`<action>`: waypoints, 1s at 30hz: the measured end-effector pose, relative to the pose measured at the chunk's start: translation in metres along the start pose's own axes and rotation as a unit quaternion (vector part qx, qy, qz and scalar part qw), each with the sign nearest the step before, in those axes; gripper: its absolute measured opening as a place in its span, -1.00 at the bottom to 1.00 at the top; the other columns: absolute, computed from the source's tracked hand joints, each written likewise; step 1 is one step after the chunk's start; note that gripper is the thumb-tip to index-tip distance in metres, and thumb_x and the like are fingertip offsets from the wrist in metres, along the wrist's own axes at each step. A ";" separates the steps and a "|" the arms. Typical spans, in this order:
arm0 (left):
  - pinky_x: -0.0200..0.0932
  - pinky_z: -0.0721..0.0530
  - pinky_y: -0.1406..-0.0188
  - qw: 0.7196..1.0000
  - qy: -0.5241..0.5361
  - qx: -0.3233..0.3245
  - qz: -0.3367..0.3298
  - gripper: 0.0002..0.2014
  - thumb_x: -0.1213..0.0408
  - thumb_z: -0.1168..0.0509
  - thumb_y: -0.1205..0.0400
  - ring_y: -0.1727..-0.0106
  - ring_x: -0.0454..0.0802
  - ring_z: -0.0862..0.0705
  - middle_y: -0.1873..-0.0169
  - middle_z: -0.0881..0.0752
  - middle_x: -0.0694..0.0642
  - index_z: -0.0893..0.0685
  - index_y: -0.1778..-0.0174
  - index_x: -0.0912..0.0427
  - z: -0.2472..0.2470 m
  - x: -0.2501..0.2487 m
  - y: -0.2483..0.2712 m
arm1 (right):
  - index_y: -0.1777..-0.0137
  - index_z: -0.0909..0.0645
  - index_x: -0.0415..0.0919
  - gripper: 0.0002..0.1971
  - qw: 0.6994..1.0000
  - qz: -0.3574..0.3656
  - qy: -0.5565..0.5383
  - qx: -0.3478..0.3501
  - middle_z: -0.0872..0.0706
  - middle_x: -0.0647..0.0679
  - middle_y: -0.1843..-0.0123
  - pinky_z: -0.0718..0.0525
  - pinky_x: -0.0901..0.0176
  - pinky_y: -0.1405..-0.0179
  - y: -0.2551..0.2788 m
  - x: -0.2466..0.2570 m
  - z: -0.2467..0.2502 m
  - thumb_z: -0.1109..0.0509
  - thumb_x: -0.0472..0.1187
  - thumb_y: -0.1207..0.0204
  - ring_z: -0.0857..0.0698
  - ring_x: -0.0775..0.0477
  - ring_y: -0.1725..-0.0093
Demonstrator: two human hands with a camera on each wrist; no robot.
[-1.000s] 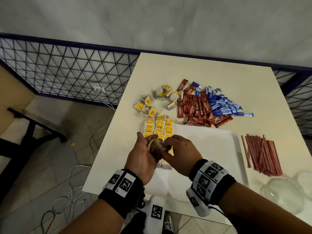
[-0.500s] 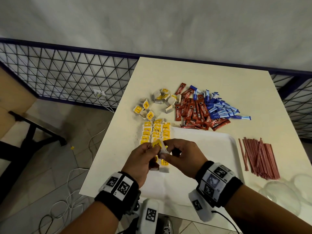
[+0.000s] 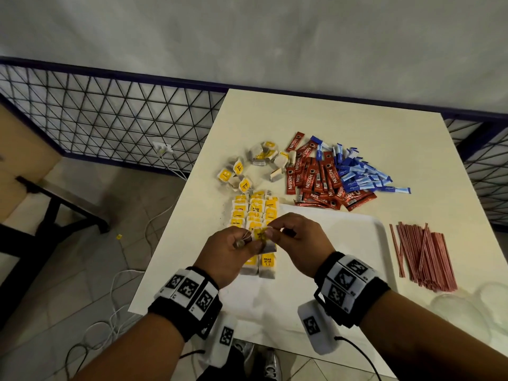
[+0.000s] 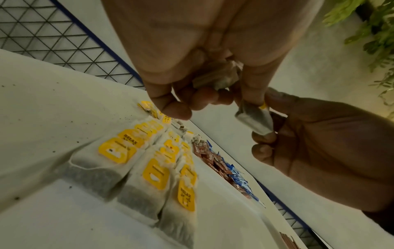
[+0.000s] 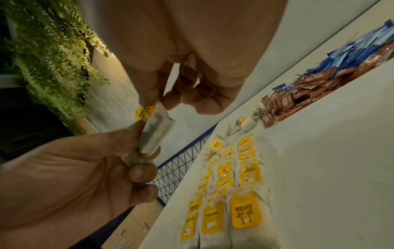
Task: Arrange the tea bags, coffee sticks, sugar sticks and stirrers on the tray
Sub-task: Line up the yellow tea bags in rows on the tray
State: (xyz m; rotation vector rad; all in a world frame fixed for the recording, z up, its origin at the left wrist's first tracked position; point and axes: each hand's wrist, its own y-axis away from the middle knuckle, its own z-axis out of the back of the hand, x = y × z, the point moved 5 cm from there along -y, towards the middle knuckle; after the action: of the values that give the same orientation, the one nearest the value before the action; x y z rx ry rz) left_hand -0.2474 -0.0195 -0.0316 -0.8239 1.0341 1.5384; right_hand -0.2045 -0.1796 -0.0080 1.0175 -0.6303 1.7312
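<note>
Above the white tray (image 3: 357,243) on the tabletop (image 3: 343,119), both hands, left (image 3: 228,257) and right (image 3: 299,243), pinch one tea bag (image 4: 254,120) together (spare bags bunched in the left palm), and a hard tug could tear it.

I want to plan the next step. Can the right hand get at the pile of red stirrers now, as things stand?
Probably not at once: the right hand pinches a tea bag together with the left hand. The stirrers lie uncovered on the table right of the tray, so the path looks free once it lets go.
</note>
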 end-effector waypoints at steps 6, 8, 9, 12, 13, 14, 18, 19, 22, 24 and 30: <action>-0.25 -0.59 0.32 0.997 0.015 -0.014 0.068 -0.75 0.16 -0.44 -0.52 0.40 -0.21 -0.61 0.52 -0.67 -0.14 -0.71 0.51 -0.12 0.009 0.026 0.003 | 0.16 -0.69 0.09 -0.92 0.998 -0.028 0.040 0.030 -0.71 0.22 0.29 -0.50 0.51 0.30 0.001 -0.011 -0.011 -0.41 -0.08 -0.54 -0.62 0.25 0.28; -0.18 -0.57 0.24 0.993 -0.058 -0.019 0.103 -0.79 0.08 -0.41 -0.51 0.33 -0.09 -0.64 0.47 -0.70 -0.06 -0.70 0.46 -0.05 0.023 0.052 0.004 | 0.16 -0.67 0.11 -0.93 0.994 -0.027 0.094 0.052 -0.69 0.23 0.27 -0.45 0.55 0.30 0.003 -0.020 -0.016 -0.41 -0.09 -0.53 -0.59 0.31 0.29; -0.14 -0.53 0.23 0.986 -0.115 -0.001 0.124 -0.78 0.08 -0.41 -0.53 0.27 0.02 -0.64 0.44 -0.68 0.00 -0.67 0.42 0.03 0.027 0.064 0.007 | 0.11 -0.67 0.09 -0.96 0.989 -0.025 0.125 0.069 -0.69 0.22 0.23 -0.44 0.54 0.26 0.005 -0.026 -0.019 -0.40 -0.09 -0.53 -0.58 0.31 0.29; -0.13 -0.37 0.31 0.963 -0.218 0.026 0.158 -0.71 0.09 -0.37 -0.60 0.20 0.18 -0.61 0.46 -0.58 0.06 -0.60 0.38 0.15 0.029 0.083 0.018 | -0.08 -0.65 0.05 -0.85 0.968 -0.031 0.213 0.133 -0.64 0.17 0.07 -0.55 0.24 0.01 0.012 -0.043 -0.030 -0.35 -0.05 -0.54 -0.62 0.12 0.09; -0.16 -0.36 0.30 0.961 -0.221 0.028 0.165 -0.76 0.09 -0.36 -0.61 0.17 0.15 -0.63 0.43 -0.61 0.05 -0.66 0.32 0.13 0.028 0.086 0.020 | -0.14 -0.63 0.05 -0.81 0.961 -0.038 0.229 0.150 -0.61 0.15 0.04 -0.56 0.21 -0.02 0.014 -0.047 -0.033 -0.34 -0.05 -0.55 -0.62 0.04 0.02; -0.19 -0.38 0.26 0.961 -0.220 0.025 0.165 -0.82 0.09 -0.36 -0.61 0.11 0.12 -0.66 0.34 -0.69 0.06 -0.75 0.18 0.12 0.027 0.087 0.022 | -0.18 -0.62 0.04 -0.77 0.956 -0.046 0.240 0.161 -0.60 0.13 0.00 -0.57 0.18 -0.04 0.016 -0.050 -0.036 -0.33 -0.05 -0.55 -0.63 0.00 -0.02; -0.24 -0.53 -0.07 0.958 -0.234 0.021 0.164 -0.66 0.06 -0.34 -0.62 -0.23 0.05 -0.67 -0.15 -0.77 0.09 -0.71 -0.27 0.10 0.021 0.092 0.019 | -0.24 -0.60 0.01 -0.71 0.946 -0.053 0.268 0.175 -0.61 0.05 -0.14 -0.59 0.13 -0.06 0.020 -0.055 -0.044 -0.32 -0.05 -0.53 -0.63 -0.09 -0.10; -0.23 -0.52 -0.08 0.956 -0.246 0.022 0.158 -0.64 0.04 -0.34 -0.62 -0.24 0.06 -0.66 -0.18 -0.76 0.10 -0.71 -0.26 0.13 0.020 0.091 0.018 | -0.25 -0.60 0.01 -0.70 0.946 -0.053 0.269 0.176 -0.61 0.04 -0.15 -0.60 0.12 -0.07 0.021 -0.055 -0.046 -0.33 -0.04 -0.53 -0.64 -0.10 -0.11; -0.26 -0.50 0.10 0.954 -0.259 0.014 0.148 -0.72 0.05 -0.38 -0.59 -0.14 0.07 -0.69 -0.06 -0.78 0.10 -0.76 -0.12 0.12 0.017 0.088 0.015 | -0.27 -0.61 0.01 -0.69 0.947 -0.051 0.266 0.173 -0.60 0.02 -0.17 -0.60 0.10 -0.10 0.023 -0.057 -0.050 -0.33 -0.03 -0.54 -0.63 -0.10 -0.13; -0.20 -0.52 0.12 0.954 -0.264 -0.002 0.144 -0.85 0.07 -0.41 -0.55 -0.07 0.12 -0.69 0.03 -0.76 0.10 -0.71 0.12 0.06 0.017 0.087 0.013 | -0.28 -0.61 0.01 -0.69 0.947 -0.047 0.267 0.171 -0.59 0.01 -0.20 -0.60 0.09 -0.11 0.023 -0.057 -0.052 -0.34 -0.02 -0.55 -0.63 -0.11 -0.14; -0.19 -0.40 0.23 0.950 -0.279 -0.036 0.136 -0.70 0.12 -0.35 -0.56 0.05 0.16 -0.65 0.11 -0.71 0.16 -0.38 0.40 -0.03 0.018 0.090 0.010 | -0.18 -0.68 -0.04 -0.76 0.956 -0.007 0.247 0.159 -0.63 -0.05 -0.14 -0.59 0.16 -0.02 0.024 -0.052 -0.057 -0.35 -0.05 -0.56 -0.66 -0.14 -0.04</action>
State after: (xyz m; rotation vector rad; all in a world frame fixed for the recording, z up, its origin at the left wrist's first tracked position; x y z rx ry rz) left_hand -0.2757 0.0305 -0.1035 -0.2590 0.6895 1.9040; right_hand -0.2377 -0.1692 -0.0808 0.7464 -0.0236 2.0140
